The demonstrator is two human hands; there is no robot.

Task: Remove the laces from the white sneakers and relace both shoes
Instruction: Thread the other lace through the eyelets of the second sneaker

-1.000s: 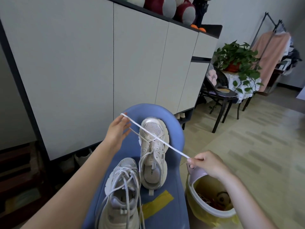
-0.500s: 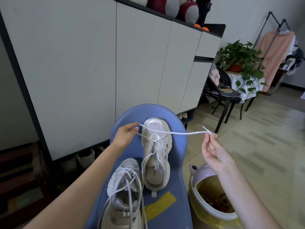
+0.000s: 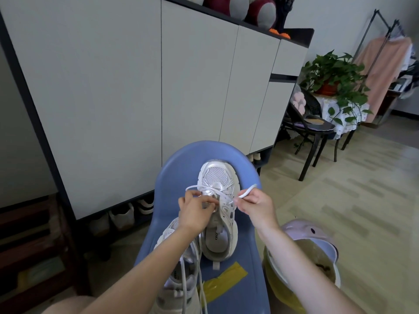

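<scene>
Working at the far sneaker (image 3: 218,209), which lies toe-away on the blue chair seat (image 3: 247,279), the person has both hands at its eyelet rows. The left hand (image 3: 196,211) is curled over the tongue area, fingertips apparently pinching the lace (image 3: 226,197) or the eyelet edge; exactly what they hold is hidden by the knuckles. The right hand (image 3: 255,206), just right of that shoe, pinches a lace end between thumb and forefinger, the white tip (image 3: 248,191) sticking up past the fingers.

Only a strand or two crosses this sneaker near the toe; the upper eyelets toward the collar look bare. Judging by that alone, this shoe is either nearly stripped or just starting to be relaced, and the picture does not settle which.

The near sneaker (image 3: 179,279), closer to the person on the same seat and partly under the left forearm, has loose laces (image 3: 197,264) in its eyelets, trailing over the seat beside a strip of yellow tape (image 3: 224,279). It appears untouched, so most of the job remains. A lidded bin (image 3: 317,245) stands right of the chair.
</scene>
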